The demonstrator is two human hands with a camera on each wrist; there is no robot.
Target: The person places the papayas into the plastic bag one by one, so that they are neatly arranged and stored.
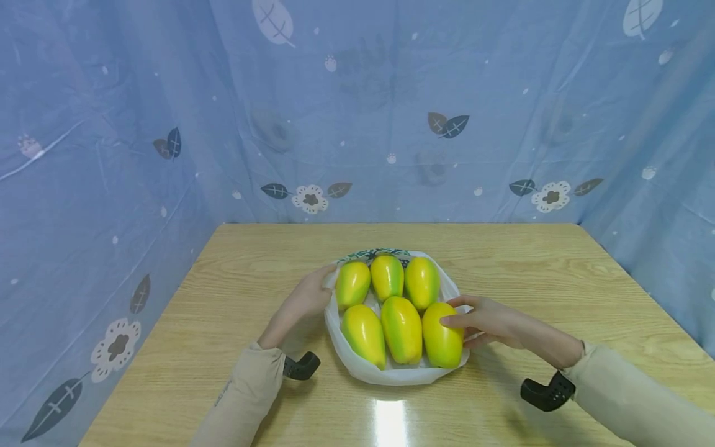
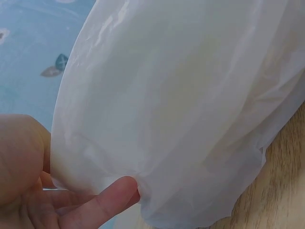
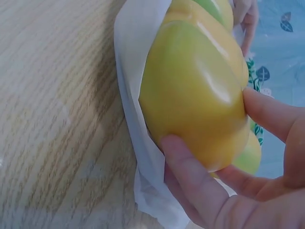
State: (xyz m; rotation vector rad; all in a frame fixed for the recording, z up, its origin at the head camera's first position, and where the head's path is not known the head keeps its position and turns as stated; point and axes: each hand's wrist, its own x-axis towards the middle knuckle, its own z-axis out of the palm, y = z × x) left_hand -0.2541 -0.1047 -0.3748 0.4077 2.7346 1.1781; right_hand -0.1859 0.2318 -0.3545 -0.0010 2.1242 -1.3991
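While gripped by the right hand (image 1: 491, 323), the mango (image 1: 442, 335) lies nearest right.

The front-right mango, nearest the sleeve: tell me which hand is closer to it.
Right. The right hand grips the front-right mango with thumb and fingers; the left hand is across the pile, holding the white bag edge.

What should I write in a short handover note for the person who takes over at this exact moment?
Left hand: pinches the left edge of the white plastic bag.
Right hand: grips the front right mango, thumb on top, fingers under it.
Six yellow-green mangoes lie in two rows on the opened bag, in the middle of the wooden table.
Done: all six sit on the bag.
Left: probably the bag's closing or lifting.
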